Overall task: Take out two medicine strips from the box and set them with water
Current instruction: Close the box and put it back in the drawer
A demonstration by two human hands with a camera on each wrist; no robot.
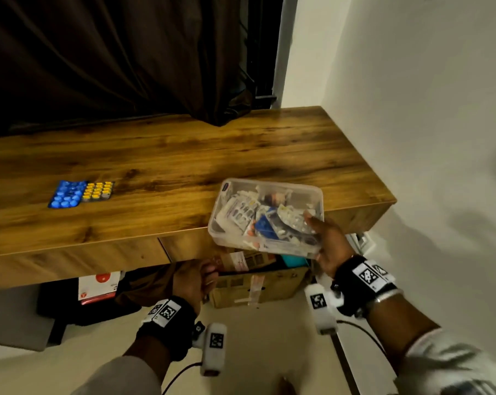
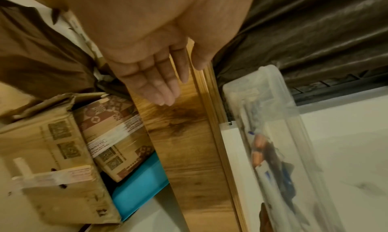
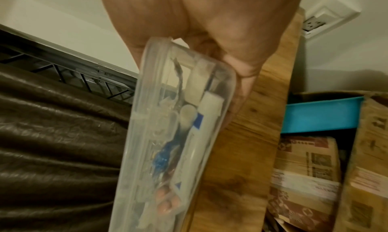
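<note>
A clear plastic medicine box [image 1: 269,184], full of several strips and packets, hangs tilted over the front edge of the wooden table [image 1: 184,155]. My right hand [image 1: 328,243] grips its near right corner, thumb inside the rim. The right wrist view shows the box [image 3: 168,136] edge-on under that hand [image 3: 235,64]. A blue strip [image 1: 65,195] and a yellow strip [image 1: 98,191] lie side by side on the table's left part. My left hand [image 1: 205,277] is below the table edge, holding nothing, its fingers [image 2: 161,88] straight beside the wooden front panel. The box [image 2: 273,119] is to its right. No water is in view.
Under the table stands an open cardboard carton [image 1: 258,289] with a teal container [image 1: 293,259] inside. A dark bag with a red-and-white pack [image 1: 98,283] lies to the left. A dark curtain [image 1: 127,52] hangs behind the table, and a white wall with a socket [image 1: 360,240] closes the right.
</note>
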